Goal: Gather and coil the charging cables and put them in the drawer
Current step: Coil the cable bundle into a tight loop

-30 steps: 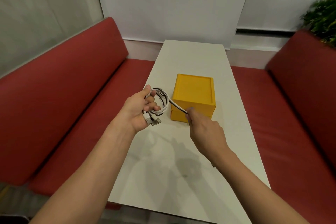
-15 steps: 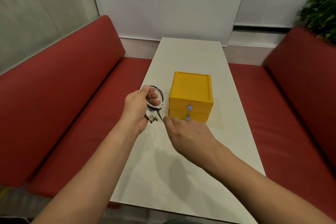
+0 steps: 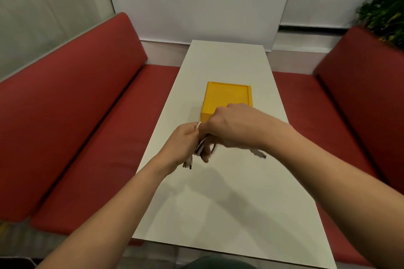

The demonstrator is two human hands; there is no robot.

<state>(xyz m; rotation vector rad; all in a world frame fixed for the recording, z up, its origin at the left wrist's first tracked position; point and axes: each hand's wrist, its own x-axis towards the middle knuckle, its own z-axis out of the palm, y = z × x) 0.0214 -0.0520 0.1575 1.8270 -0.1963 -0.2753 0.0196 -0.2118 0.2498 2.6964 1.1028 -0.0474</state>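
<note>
White and black cables (image 3: 201, 146) sit bunched in a loose coil between the two hands, held above the near half of a pale table (image 3: 218, 207), just in front of a yellow drawer box (image 3: 227, 96). The left hand (image 3: 185, 144) grips the coil from the left side, fingers curled round the loops, and a few metal plugs (image 3: 188, 164) dangle below its wrist. The right hand (image 3: 232, 125) comes over the top with its fingers curled down onto the same bundle. Another plug (image 3: 260, 155) pokes out under its wrist to the right. This hand hides the front of the box, so I cannot tell how its drawers stand. Red benches run along both sides – left (image 3: 65, 120) and right (image 3: 363, 102) – with a green plant (image 3: 385, 11) at the far right.
</note>
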